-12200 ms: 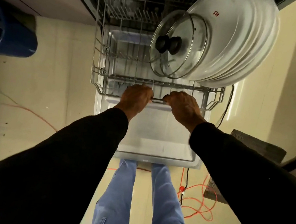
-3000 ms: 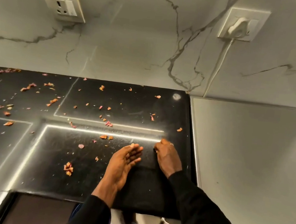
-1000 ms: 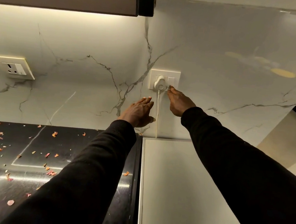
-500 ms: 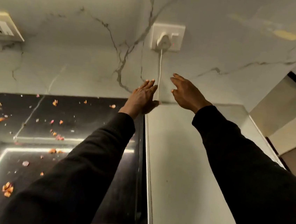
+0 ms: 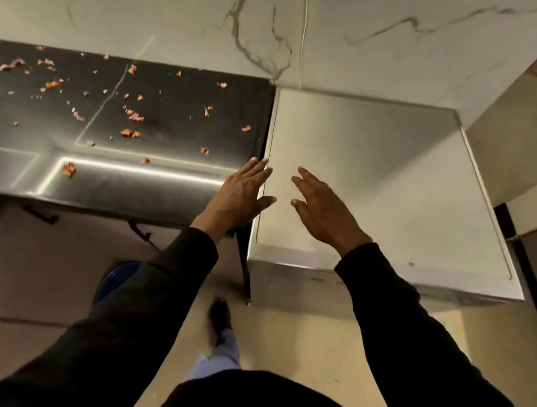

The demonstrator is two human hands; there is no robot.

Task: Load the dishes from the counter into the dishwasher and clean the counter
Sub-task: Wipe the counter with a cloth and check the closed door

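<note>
The dishwasher (image 5: pixel 378 181) is a silver box with a flat top, standing right of the black counter (image 5: pixel 163 185). Its door is out of sight below the top's front edge. Orange and pink food scraps (image 5: pixel 130 116) lie scattered over the counter. My left hand (image 5: pixel 241 194) hovers with straight fingers over the seam between counter and dishwasher. My right hand (image 5: pixel 323 209) is spread above the dishwasher's top near its left front. Both hands hold nothing. No dishes are in view.
A white cable (image 5: pixel 304 31) runs down the marble wall (image 5: pixel 393 40) behind the dishwasher. A cabinet front (image 5: pixel 39 262) sits below the counter, with a blue object (image 5: pixel 116 280) low beside it. My foot (image 5: pixel 220 317) stands on the beige floor.
Both hands have come down and back from the wall socket to just above the dishwasher's top, and the view has tilted downward so the socket is out of frame.
</note>
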